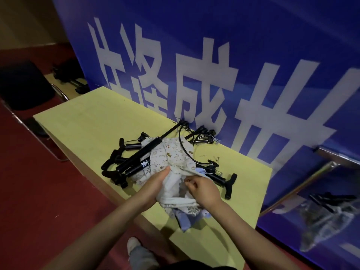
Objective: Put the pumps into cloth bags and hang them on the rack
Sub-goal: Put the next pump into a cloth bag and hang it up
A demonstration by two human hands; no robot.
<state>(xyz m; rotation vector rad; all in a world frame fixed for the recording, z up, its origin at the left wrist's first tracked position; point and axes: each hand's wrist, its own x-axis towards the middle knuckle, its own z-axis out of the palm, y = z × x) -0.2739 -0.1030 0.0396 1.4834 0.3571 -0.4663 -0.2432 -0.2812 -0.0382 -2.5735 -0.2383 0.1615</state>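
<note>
Pinching the cloth bag (176, 184) with left hand (155, 185) and right hand (202, 189), both curled on its rim, spreading the mouth wide toward the pumps (134, 160) lying at ten o'clock.

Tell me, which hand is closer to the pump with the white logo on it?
Left. The left hand grips the cloth bag just below the pump with the white logo. The right hand pinches the cloth farther to the right of it.
</note>
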